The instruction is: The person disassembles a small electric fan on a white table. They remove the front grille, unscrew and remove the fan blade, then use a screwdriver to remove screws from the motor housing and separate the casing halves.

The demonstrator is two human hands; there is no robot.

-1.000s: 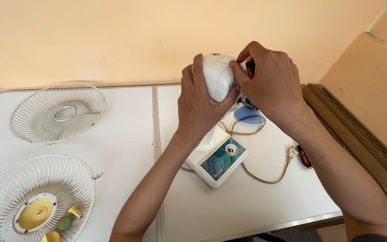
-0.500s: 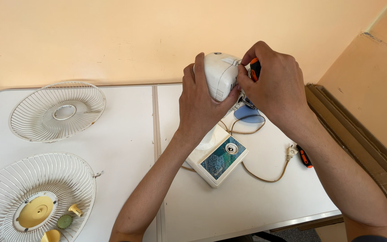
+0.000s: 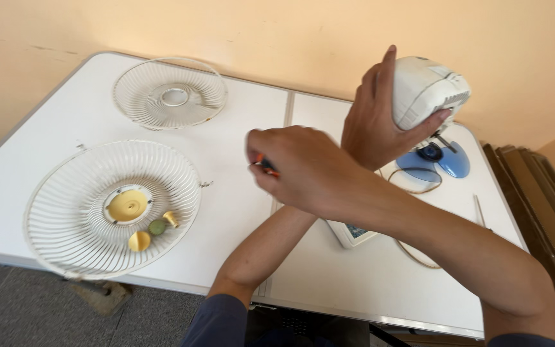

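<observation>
Here we see our left hand [image 3: 380,119] gripping the white fan motor housing [image 3: 426,90] above the table [image 3: 239,128], while our right hand [image 3: 303,170], crossing over, pinches an orange screwdriver [image 3: 266,166]; that one-handed hold could let the fan tip.

Both forearms are bare, with dark blue sleeves pushed up near the elbows.
</observation>
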